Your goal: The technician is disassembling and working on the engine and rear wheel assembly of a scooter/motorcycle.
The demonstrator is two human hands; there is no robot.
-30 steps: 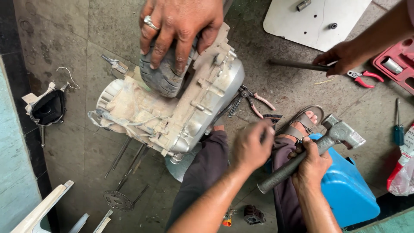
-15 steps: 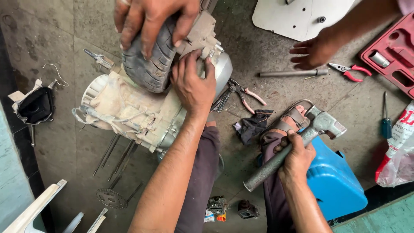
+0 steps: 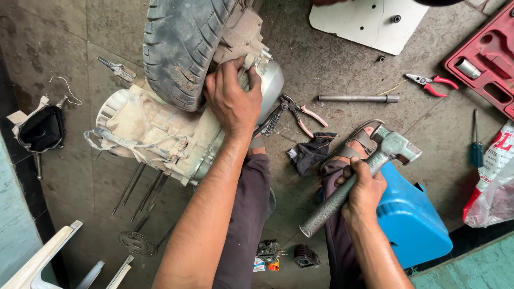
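The right hand (image 3: 364,195) is clenched around the metal handle of a hammer (image 3: 360,181), low on the shaft, with the head raised above the person's sandalled foot (image 3: 357,140). The left hand (image 3: 231,99) lies spread and pressing on the grey crankcase cover of a scooter engine (image 3: 160,131), fingers curled over its upper edge rather than closed round anything; it steadies the casing, holding nothing.

The engine lies on its side on the concrete floor (image 3: 64,48), between the person's knees and the worn rear tyre (image 3: 182,48) mounted on it. By its look it is heavy, rigid cast metal, dusty and probably greasy, so a flat palm on the broad cover or a hold on a casing edge seems firmer than the thin fins or loose wires. The hammer looks solid and top-heavy.

Beside the engine lie pliers (image 3: 300,112) and a dark rag (image 3: 313,152); farther out, a steel rod (image 3: 357,98), red-handled pliers (image 3: 431,84), a red tool case (image 3: 484,59) and a blue plastic stool (image 3: 412,219). Long studs (image 3: 140,195) and what may be a sprocket (image 3: 136,243) lie below.
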